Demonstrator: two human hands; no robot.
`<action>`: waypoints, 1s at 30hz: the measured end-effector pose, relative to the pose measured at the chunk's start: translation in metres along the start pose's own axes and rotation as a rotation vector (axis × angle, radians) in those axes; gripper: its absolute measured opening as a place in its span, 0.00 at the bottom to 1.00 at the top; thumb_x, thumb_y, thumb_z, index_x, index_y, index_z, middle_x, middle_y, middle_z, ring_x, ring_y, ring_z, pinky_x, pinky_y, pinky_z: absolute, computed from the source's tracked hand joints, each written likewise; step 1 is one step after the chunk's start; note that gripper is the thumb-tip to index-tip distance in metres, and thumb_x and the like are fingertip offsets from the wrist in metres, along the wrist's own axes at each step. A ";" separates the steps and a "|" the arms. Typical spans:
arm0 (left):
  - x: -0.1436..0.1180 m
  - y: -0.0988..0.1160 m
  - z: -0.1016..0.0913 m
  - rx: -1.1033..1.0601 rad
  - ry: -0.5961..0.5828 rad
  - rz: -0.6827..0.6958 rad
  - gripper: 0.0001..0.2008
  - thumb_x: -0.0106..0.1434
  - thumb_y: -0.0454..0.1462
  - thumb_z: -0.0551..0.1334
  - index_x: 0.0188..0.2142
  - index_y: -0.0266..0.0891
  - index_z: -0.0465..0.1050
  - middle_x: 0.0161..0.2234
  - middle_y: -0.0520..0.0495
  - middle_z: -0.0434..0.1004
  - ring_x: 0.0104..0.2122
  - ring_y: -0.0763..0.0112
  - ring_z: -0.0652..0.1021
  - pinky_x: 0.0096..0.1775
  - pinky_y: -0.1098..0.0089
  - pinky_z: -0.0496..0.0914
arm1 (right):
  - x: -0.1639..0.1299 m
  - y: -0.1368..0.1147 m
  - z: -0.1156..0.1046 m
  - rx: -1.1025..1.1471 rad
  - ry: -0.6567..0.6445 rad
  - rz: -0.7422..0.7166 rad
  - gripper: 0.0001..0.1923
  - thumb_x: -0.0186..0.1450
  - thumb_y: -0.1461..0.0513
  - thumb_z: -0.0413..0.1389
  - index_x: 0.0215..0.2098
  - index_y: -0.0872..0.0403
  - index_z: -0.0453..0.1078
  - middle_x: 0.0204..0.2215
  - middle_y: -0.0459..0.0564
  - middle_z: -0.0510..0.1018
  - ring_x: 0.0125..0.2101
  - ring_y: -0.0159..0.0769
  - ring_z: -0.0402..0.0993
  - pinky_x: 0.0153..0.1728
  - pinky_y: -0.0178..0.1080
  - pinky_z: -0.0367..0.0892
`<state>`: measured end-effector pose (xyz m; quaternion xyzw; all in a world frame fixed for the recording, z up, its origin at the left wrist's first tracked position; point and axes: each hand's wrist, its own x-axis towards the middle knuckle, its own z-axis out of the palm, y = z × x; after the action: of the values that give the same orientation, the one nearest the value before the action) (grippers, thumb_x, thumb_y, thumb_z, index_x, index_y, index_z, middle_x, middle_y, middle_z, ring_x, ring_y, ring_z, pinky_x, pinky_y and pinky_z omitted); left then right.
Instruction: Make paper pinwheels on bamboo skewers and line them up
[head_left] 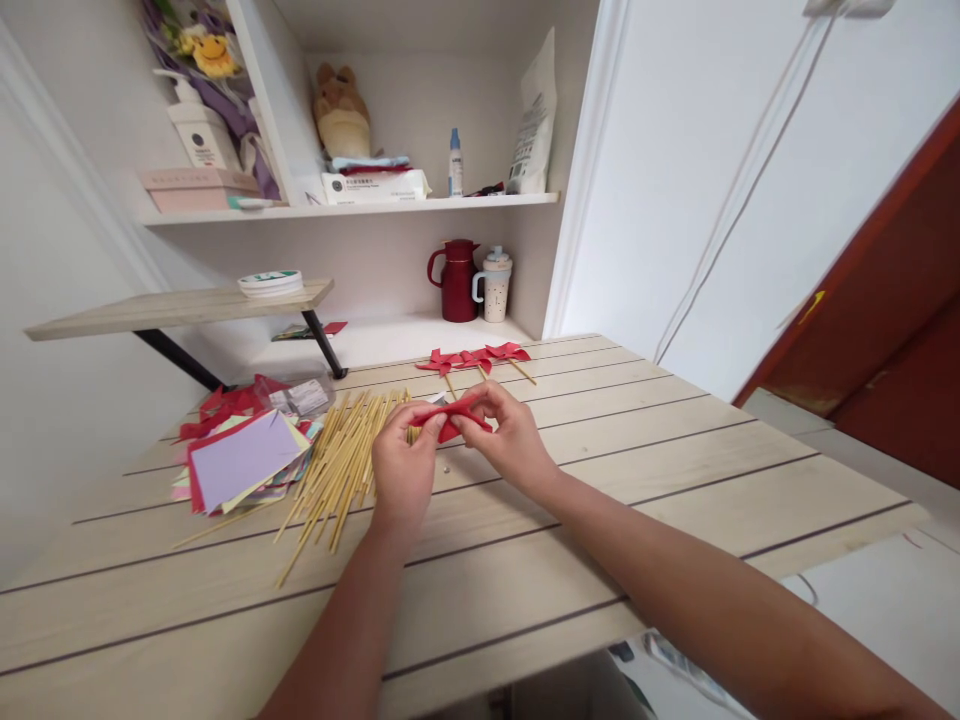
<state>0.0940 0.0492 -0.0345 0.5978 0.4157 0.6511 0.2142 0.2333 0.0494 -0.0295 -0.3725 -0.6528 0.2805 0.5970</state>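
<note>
Between my two hands, above the table, is a piece of red paper with curled, folded edges. My left hand pinches its left side between thumb and fingers. On the opposite side, my right hand grips the paper the same way, thumb close to the other thumb. Beyond the hands lie several red paper pinwheels on thin sticks. A loose heap of wooden sticks spreads just left of my left hand. Farther left sits a stack of coloured paper sheets, a purple one on top.
A small raised wooden shelf on black legs stands at the back left. Red scraps and a clear plastic packet lie beneath it. At the back are a dark red jug and a speckled cup. The table's edge runs along the right.
</note>
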 end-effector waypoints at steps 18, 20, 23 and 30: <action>-0.005 0.005 -0.005 0.329 0.036 0.457 0.05 0.62 0.31 0.62 0.33 0.44 0.74 0.36 0.49 0.79 0.40 0.64 0.77 0.48 0.58 0.66 | -0.001 0.004 -0.006 -0.218 0.099 -0.208 0.09 0.63 0.59 0.60 0.27 0.51 0.68 0.25 0.46 0.73 0.32 0.38 0.70 0.36 0.41 0.67; -0.005 0.006 -0.007 0.380 0.040 0.530 0.07 0.62 0.29 0.62 0.34 0.44 0.75 0.36 0.50 0.80 0.40 0.65 0.77 0.49 0.58 0.65 | -0.001 0.001 -0.006 -0.231 0.097 -0.242 0.09 0.64 0.60 0.60 0.27 0.50 0.68 0.24 0.46 0.72 0.32 0.39 0.70 0.37 0.42 0.67; -0.006 0.010 -0.009 0.429 0.057 0.614 0.07 0.62 0.30 0.62 0.35 0.45 0.75 0.36 0.50 0.81 0.39 0.65 0.78 0.48 0.59 0.65 | -0.003 0.000 -0.006 -0.221 0.112 -0.265 0.08 0.64 0.60 0.59 0.27 0.50 0.70 0.23 0.46 0.72 0.33 0.40 0.71 0.36 0.42 0.68; -0.006 0.018 -0.012 0.506 0.093 0.736 0.07 0.64 0.31 0.62 0.38 0.45 0.75 0.36 0.51 0.82 0.37 0.66 0.79 0.50 0.58 0.64 | -0.008 0.004 -0.004 0.064 0.077 -0.186 0.09 0.64 0.59 0.61 0.42 0.48 0.68 0.36 0.49 0.78 0.35 0.38 0.76 0.33 0.42 0.75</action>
<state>0.0877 0.0307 -0.0228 0.7095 0.3307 0.5880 -0.2037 0.2375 0.0450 -0.0370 -0.3014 -0.6521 0.2300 0.6566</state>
